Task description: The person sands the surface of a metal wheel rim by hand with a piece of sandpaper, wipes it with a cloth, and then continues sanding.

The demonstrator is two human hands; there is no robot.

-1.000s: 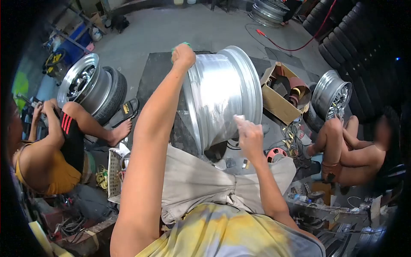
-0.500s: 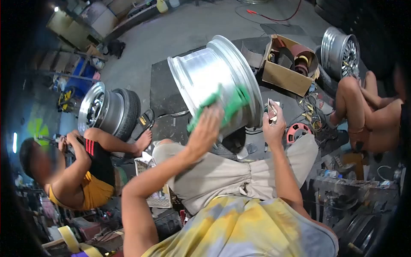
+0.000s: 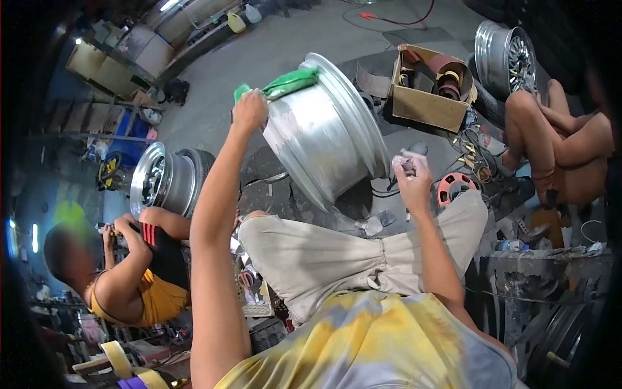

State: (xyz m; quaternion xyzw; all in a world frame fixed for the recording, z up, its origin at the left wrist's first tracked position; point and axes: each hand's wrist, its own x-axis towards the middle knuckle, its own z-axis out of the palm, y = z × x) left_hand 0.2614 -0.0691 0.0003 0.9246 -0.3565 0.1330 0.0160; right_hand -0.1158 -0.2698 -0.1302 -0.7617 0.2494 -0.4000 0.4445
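A large silver wheel rim (image 3: 324,129) lies on its side on a dark mat in front of me. My left hand (image 3: 250,111) is closed on a green cloth (image 3: 291,83), which stretches over the rim's upper left surface. Greyish smears mark the metal below the cloth. My right hand (image 3: 414,176) is raised just right of the rim, its fingers bent round a small whitish piece that I cannot make out clearly.
An open cardboard box (image 3: 427,107) with abrasive rolls stands beyond the rim, near cables and a red disc (image 3: 453,188). People sit at left and right, each near another rim (image 3: 152,175). A basket (image 3: 259,308) is beside my left leg.
My left hand has moved up and away with the green cloth, from the rim's near side to its far left edge. My right hand has turned slightly beside the rim.
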